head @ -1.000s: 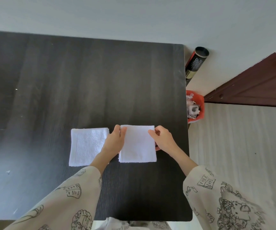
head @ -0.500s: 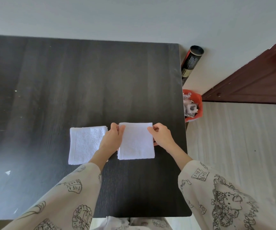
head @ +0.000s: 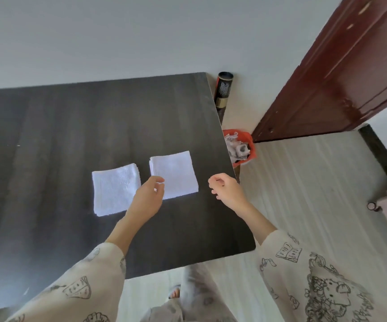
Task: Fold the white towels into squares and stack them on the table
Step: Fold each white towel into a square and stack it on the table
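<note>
Looking down at the dark table (head: 48,140), we find two folded white squares lying flat on it, side by side with a strip of bare tabletop between them. At the left lies the left towel (head: 115,192), a thick folded square with a nubby weave and layered edges showing along its right and lower sides. Just to its right, the left hand (head: 147,199) hovers over the gap and overlaps the near left corner of the right towel (head: 175,174); its fingers (head: 158,182) are loosely curled and close on nothing, and we cannot tell whether they touch the cloth. The right towel is a smoother folded square, set slightly farther from us than the left one and closer to the table's right edge. To its right, the right hand (head: 226,189) is held above the table near that edge, apart from the towel, its fingers loosely curled and holding nothing. Both forearms emerge from pale sleeves (head: 304,275) printed with line drawings. Beyond the table's right edge we note a black cylindrical container (head: 224,90) against the wall, an orange bin (head: 241,148) holding crumpled paper on the pale floor, and a dark red-brown door (head: 341,73) at the far right.
</note>
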`<state>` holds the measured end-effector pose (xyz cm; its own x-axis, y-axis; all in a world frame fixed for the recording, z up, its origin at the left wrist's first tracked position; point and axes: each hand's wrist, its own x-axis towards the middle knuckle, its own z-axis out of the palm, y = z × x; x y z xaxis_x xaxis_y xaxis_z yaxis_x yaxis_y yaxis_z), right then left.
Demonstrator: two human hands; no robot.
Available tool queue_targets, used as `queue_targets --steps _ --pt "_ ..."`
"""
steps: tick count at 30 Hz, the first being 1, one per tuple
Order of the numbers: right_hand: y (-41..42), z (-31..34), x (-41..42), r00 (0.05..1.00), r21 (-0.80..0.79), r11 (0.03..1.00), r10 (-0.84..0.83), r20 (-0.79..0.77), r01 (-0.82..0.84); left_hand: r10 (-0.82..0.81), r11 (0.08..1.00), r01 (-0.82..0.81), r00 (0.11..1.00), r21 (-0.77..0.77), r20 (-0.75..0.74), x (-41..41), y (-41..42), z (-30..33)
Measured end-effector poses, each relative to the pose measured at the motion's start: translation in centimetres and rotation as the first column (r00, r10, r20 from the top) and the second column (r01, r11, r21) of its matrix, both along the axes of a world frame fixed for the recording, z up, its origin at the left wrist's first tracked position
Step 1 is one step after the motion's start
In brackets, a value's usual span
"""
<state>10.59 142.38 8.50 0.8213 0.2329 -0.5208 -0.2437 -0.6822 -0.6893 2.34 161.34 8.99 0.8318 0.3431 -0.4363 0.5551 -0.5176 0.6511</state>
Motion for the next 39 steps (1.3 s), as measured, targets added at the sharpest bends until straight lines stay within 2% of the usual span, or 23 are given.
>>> queue_targets --steps 4,9,12,16,20,24,30,35,39 --pt "-6.0 1.6 -7.1 0.993 0.099 0.988 -0.118 0.021 0.115 -0.163 0.986 0.162 0.986 0.028 0.038 -4.6 -4.9 0.4" --pt "-15.2 3.5 -15.3 0.962 0.117 0.956 -0.272 -0.001 0.270 -0.336 0.937 0.341 0.939 -0.079 0.070 -9.3 -13.2 1.6" --pt "-21.8 4.3 -19.3 0.917 0.137 0.908 -0.398 -0.016 0.397 -0.452 0.883 0.459 0.887 -0.092 0.091 -10.5 -19.1 2.4" --pt "-31.5 4.9 -24.7 0.816 0.158 0.804 -0.577 -0.028 0.574 -0.628 0.772 0.635 0.769 -0.032 0.119 -11.3 -29.2 3.3" --pt "-42.4 4.9 -30.4 0.673 0.187 0.654 -0.737 -0.061 0.733 -0.767 0.619 0.783 0.619 -0.057 0.168 -12.6 -41.0 3.1" --pt "-53.4 6.0 -35.9 0.576 0.157 0.567 -0.817 -0.020 0.809 -0.865 0.465 0.883 0.468 -0.063 0.180 -15.3 -54.3 3.7" --pt "-67.6 8.2 -41.3 0.403 0.151 0.407 -0.913 0.059 0.901 -0.936 0.247 0.964 0.263 -0.098 0.233 -18.1 -71.8 5.8" --pt "-77.4 8.4 -43.0 0.277 0.176 0.290 -0.956 0.092 0.941 -0.958 0.109 0.992 0.123 -0.070 0.257 -17.6 -84.4 6.0" --pt "-86.1 7.4 -42.6 0.207 0.170 0.221 -0.974 0.094 0.960 -0.972 0.026 0.996 0.044 -0.080 0.229 -16.6 -94.3 4.6"
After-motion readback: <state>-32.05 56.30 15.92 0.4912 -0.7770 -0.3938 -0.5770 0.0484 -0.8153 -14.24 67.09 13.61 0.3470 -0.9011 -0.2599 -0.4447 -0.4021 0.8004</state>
